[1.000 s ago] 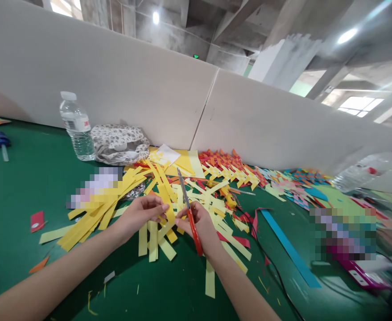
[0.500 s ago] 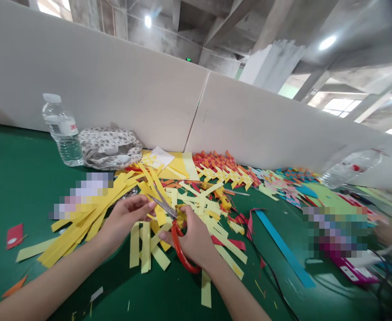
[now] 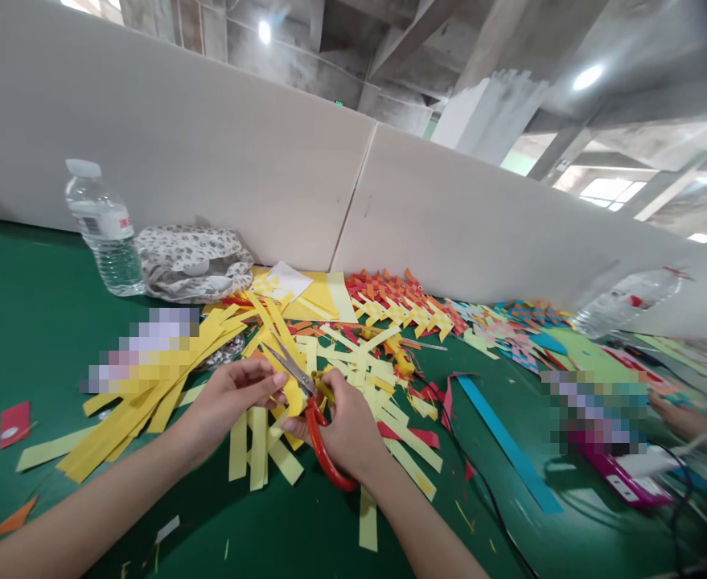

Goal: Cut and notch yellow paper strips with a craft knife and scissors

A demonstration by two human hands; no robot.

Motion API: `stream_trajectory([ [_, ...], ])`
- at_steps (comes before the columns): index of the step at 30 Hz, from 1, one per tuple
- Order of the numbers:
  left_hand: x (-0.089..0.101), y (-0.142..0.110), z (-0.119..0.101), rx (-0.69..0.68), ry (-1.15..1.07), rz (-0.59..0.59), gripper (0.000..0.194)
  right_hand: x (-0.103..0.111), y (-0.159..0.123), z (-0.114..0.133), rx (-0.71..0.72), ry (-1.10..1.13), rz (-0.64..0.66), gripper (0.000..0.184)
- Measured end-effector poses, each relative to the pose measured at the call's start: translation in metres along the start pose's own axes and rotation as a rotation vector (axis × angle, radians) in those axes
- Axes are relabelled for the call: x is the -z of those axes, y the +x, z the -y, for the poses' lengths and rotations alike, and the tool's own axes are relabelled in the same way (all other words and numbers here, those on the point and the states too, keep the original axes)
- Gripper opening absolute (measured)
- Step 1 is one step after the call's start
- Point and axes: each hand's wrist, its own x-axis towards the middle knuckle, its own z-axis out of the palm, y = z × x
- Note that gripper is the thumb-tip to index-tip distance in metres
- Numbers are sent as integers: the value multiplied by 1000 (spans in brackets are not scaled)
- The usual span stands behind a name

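My left hand [image 3: 236, 406] is closed, pinching a short yellow paper strip [image 3: 294, 396] between thumb and fingers. In my right hand [image 3: 347, 426] is a pair of scissors [image 3: 322, 454] with red handles, blades pointing up and left. Those blades are slightly apart and lie across or just over the strip; whether they touch it I cannot tell. A yellow bit of paper [image 3: 325, 389] shows by my right fingers. Under both hands spreads a loose pile of pale yellow strips [image 3: 258, 446]. Deeper yellow strips [image 3: 148, 390] lie beside my left wrist.
A water bottle [image 3: 104, 233] and a patterned cloth bag [image 3: 193, 261] stand by the white partition [image 3: 238, 161]. Woven red-and-yellow paper pieces [image 3: 401, 301] lie behind the pile. Rightward are a blue strip [image 3: 507, 442], a black cable [image 3: 479, 486] and another person's hand [image 3: 691, 422].
My right hand has turned the scissors from pointing upward to pointing left, bringing the blades to the yellow strip. My left hand keeps its pinch. The camera view has swung slightly right.
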Motion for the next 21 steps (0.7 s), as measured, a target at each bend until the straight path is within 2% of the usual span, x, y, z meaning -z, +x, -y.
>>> stream_trajectory([
  [14,0,2,2,4,-3,16,14,-4,3,-6,33,60,-44,40],
  [21,-1,3,2,8,5,-30,15,-6,3,-6,23,97,-51,38],
])
